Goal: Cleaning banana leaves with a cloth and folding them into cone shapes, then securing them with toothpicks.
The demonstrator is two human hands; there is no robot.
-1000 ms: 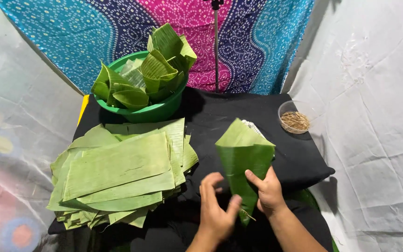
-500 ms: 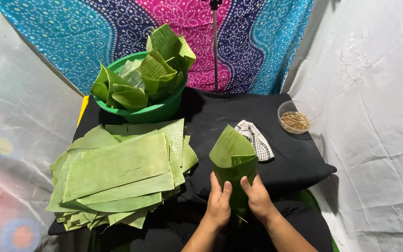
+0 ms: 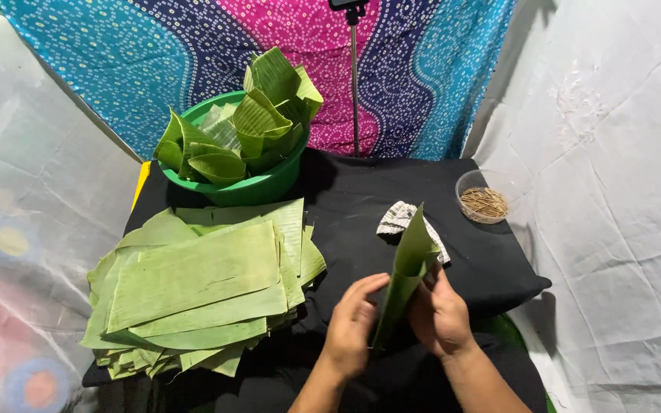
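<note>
Both hands are pinching one folded leaf (image 3: 407, 279) between them, low over the near edge of the black cloth (image 3: 361, 199). The left hand (image 3: 351, 325) is pressing its fingers against the leaf's left face; the right hand (image 3: 439, 313) is gripping it from the other side. The leaf is standing nearly edge-on, its tip tilting up and away.

Just behind it a patterned rag (image 3: 401, 218) is lying crumpled on the cloth. To the left a stack of flat leaves (image 3: 200, 287) is sitting, its edges fanning out unevenly. Behind the stack a green basin (image 3: 258, 187) is holding folded leaf cups (image 3: 262, 122), heaped above its rim. At the far right a clear bowl (image 3: 482, 203) is holding thin brown sticks (image 3: 485, 202), well apart from the hands.
</note>
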